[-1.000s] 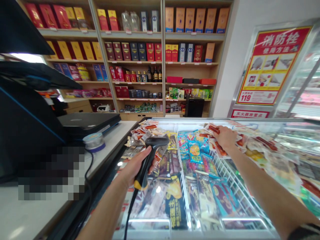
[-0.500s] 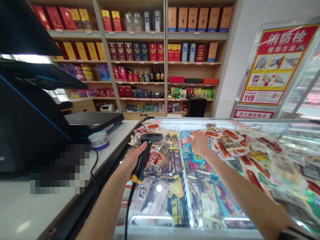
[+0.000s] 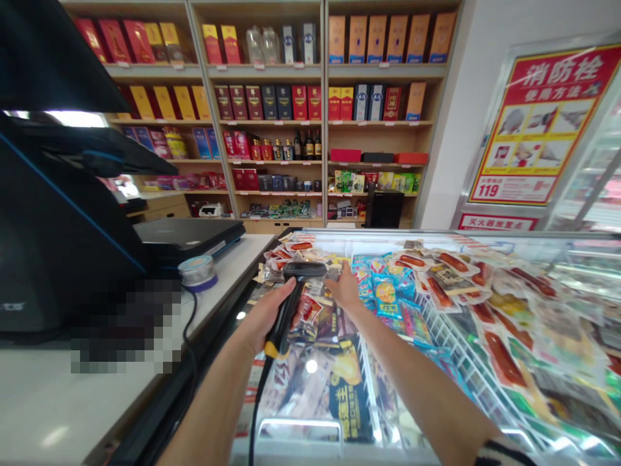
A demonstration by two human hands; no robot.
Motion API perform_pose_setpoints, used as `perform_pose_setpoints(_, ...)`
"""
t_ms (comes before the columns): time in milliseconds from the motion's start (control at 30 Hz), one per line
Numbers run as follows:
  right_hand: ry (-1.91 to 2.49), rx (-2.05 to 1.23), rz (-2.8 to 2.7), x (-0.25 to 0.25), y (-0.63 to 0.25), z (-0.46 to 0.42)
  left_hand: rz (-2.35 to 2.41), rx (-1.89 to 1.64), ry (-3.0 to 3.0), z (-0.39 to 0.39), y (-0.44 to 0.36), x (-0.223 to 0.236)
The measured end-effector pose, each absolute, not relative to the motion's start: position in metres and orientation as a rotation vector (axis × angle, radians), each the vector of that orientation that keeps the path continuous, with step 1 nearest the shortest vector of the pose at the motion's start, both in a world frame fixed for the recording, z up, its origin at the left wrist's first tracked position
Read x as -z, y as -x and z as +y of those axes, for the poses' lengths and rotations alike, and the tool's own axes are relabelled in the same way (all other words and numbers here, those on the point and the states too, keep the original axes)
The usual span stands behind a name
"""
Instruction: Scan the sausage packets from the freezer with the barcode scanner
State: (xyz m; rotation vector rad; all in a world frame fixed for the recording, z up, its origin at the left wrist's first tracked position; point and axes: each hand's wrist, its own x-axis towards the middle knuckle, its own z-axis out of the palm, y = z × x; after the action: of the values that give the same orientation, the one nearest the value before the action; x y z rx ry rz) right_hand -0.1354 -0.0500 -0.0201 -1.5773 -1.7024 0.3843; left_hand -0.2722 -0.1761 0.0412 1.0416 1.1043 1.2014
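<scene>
My left hand (image 3: 264, 318) is wrapped round the handle of a black barcode scanner (image 3: 295, 291) with a yellow collar and a black cable. It is held over the glass lid of a chest freezer (image 3: 427, 336). My right hand (image 3: 345, 289) lies on the lid just right of the scanner head, fingers on a small snack packet (image 3: 332, 274) among several packets strewn over the glass. Whether those fingers grip the packet I cannot tell. Red sausage packets (image 3: 439, 288) lie further right.
A white counter (image 3: 77, 414) at left carries a black till screen (image 3: 53, 213), a flat black device (image 3: 187, 233) and a round tin (image 3: 196, 272). Wooden shelves (image 3: 320, 123) of boxed goods and bottles line the back wall. A red poster (image 3: 538, 123) hangs at right.
My right hand has swept left across the freezer lid, from the sausage packets at the right to the packets beside the scanner head. The left hand has kept the scanner almost still.
</scene>
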Motion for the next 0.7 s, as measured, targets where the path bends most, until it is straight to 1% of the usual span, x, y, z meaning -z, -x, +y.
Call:
perform_pose_setpoints(133, 1.379, -0.551, -1.469, 0.022, 0.094, -0.039, 1.021, -1.152, -1.033, -0.174, 0.273, -0.038)
perform_pose_setpoints(300, 1.14, -0.683, -1.389, 0.026, 0.046, -0.04, 0.88, -1.077, -0.996, -0.174, 0.269, -0.036)
perform_pose_setpoints(433, 1.076, -0.759, -1.43, 0.028, 0.041, -0.045, 0.799, -1.066, -0.964, -0.177, 0.264, -0.036)
perform_pose_setpoints(700, 1.039, -0.76, -1.51, 0.029, 0.052, -0.045, 0.77, -1.067, -0.943, -0.176, 0.263, -0.032)
